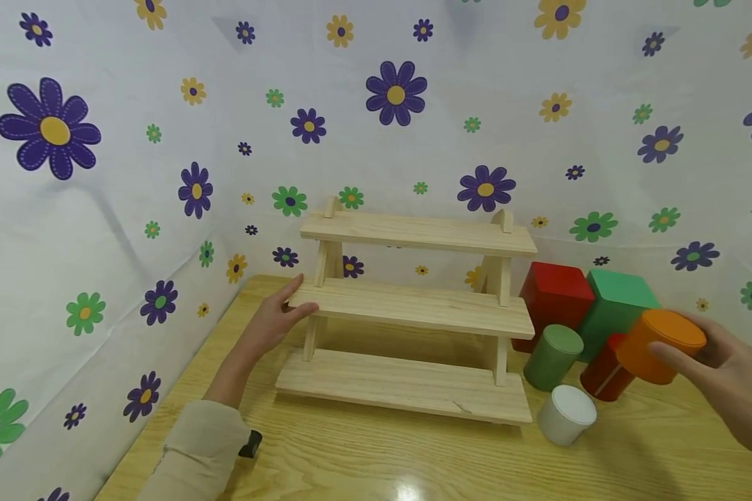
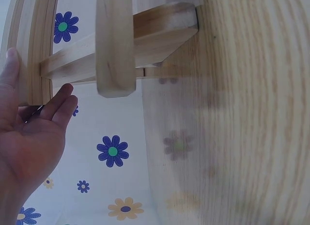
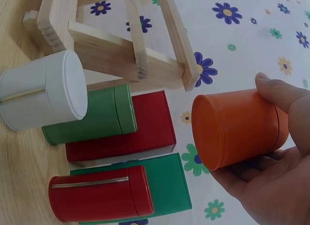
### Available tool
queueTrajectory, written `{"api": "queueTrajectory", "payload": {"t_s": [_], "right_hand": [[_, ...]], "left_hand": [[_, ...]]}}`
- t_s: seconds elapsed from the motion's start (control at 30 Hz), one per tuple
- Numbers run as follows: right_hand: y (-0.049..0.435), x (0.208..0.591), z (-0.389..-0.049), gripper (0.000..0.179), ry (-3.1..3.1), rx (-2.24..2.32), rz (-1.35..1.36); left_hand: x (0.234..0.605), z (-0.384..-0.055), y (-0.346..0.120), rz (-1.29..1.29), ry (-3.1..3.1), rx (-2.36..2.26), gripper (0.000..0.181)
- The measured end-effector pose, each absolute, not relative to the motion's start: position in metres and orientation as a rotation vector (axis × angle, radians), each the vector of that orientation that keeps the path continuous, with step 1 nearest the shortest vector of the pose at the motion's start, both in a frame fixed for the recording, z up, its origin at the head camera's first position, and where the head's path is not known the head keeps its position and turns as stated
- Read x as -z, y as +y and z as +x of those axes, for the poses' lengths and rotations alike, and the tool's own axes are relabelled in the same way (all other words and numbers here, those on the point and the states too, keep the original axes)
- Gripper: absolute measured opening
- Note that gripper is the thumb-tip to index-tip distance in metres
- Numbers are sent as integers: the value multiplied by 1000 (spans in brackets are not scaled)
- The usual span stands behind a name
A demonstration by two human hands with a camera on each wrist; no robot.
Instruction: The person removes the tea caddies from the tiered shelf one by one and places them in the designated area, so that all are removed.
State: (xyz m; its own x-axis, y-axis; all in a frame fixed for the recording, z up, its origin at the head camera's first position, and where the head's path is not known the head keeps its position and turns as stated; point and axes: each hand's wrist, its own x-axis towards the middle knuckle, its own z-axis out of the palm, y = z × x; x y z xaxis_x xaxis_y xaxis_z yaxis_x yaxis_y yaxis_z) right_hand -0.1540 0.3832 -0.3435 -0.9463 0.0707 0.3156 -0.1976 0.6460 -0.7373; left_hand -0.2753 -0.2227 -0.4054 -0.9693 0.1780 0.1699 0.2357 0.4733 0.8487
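An orange round tin (image 1: 656, 348) is held in my right hand (image 1: 733, 376), raised above the table at the right; in the right wrist view the thumb and fingers wrap the tin (image 3: 240, 130). My left hand (image 1: 272, 320) grips the left end of the middle shelf of a three-tier wooden stand (image 1: 407, 306). In the left wrist view the thumb lies on one face of the board (image 2: 38, 50) and fingers reach behind its other face. All three visible shelf tops bear nothing.
Right of the stand are a white tin (image 1: 567, 415), a green tin (image 1: 553, 357) and a red tin (image 1: 606, 372). Behind them are a red box (image 1: 554, 296) and a green box (image 1: 620, 306). A flower-patterned cloth (image 1: 413, 153) hangs behind the wooden table (image 1: 326, 452).
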Motion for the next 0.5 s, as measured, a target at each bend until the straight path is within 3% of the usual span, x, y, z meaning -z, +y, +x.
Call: {"api": "queueTrajectory", "payload": {"t_s": [0.13,0.33,0.5], "right_hand": [[389,349,-153,65,-2553,-1192,49],[399,356,-150,51,-2485,-1229,51],[405,364,-146,51,-2465,-1249,22]], "left_hand": [[405,-275,-223,-374,-2644,1536,88],[406,-276,-224,-378,-2635,1543,87],[405,-276,-223,-375,-2648,1530,88]]}}
